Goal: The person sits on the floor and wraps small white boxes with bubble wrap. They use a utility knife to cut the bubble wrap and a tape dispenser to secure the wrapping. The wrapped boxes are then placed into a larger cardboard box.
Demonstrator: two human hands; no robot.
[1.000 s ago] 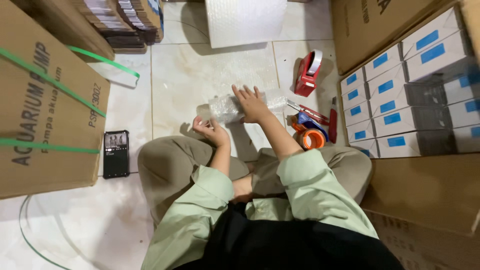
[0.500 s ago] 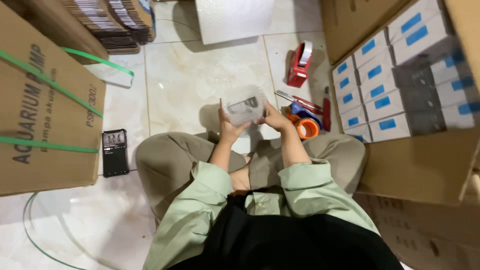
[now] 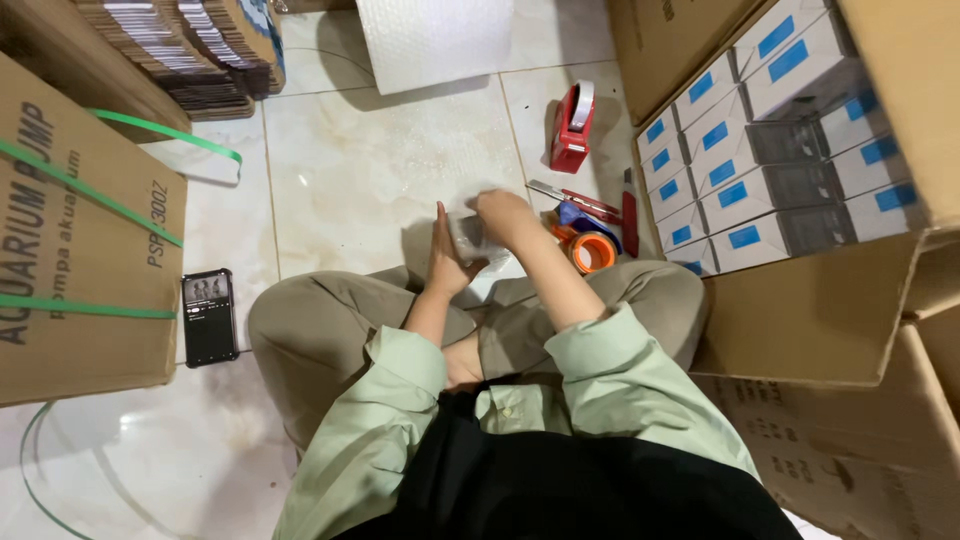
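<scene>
I sit cross-legged on a tiled floor. Between my hands is a small parcel wrapped in clear bubble wrap (image 3: 470,240), just in front of my knees. My left hand (image 3: 443,255) stands flat and upright against the parcel's left side. My right hand (image 3: 503,212) covers the parcel's top and right side, fingers curled over it. Most of the parcel is hidden by the two hands.
A red tape dispenser (image 3: 571,125), an orange tape roll (image 3: 592,251) and a red cutter (image 3: 629,212) lie to the right. An open carton of white-and-blue boxes (image 3: 760,150) stands at right. A bubble wrap roll (image 3: 432,35) lies ahead. A phone (image 3: 209,315) and a strapped carton (image 3: 70,250) are at left.
The parcel came down from in front of me toward my knees. My left hand turned flat against its side and my right hand moved over its top.
</scene>
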